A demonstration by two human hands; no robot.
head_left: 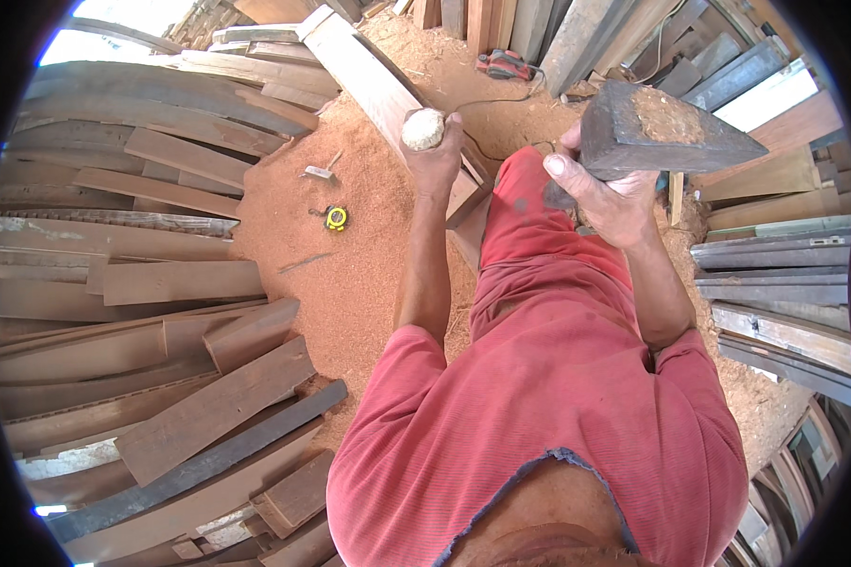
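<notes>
– Where's the dark wedge-shaped block (666, 132)?
– Upper right of the frame, over my right fingers (573, 177). They're clamped on it from below; whether a handle hides there, I can't tell.
– And your other hand?
– My left fingers (452, 135) are wrapped around a round-ended piece (424, 128), upper centre, its pale end up.
– How do the two lie?
– The block is to the right of the round end, well apart, its long axis running roughly across the frame, point rightward. The pale plank (367, 83) slants from upper left down toward my knee, and my left is nearer it; I can't tell if they touch.
– Count up?
– One block, one round-ended piece, one pale plank. Left of centre, one yellow tape measure (336, 218) and one small tool (320, 173); near the top, one red power tool (504, 64).
</notes>
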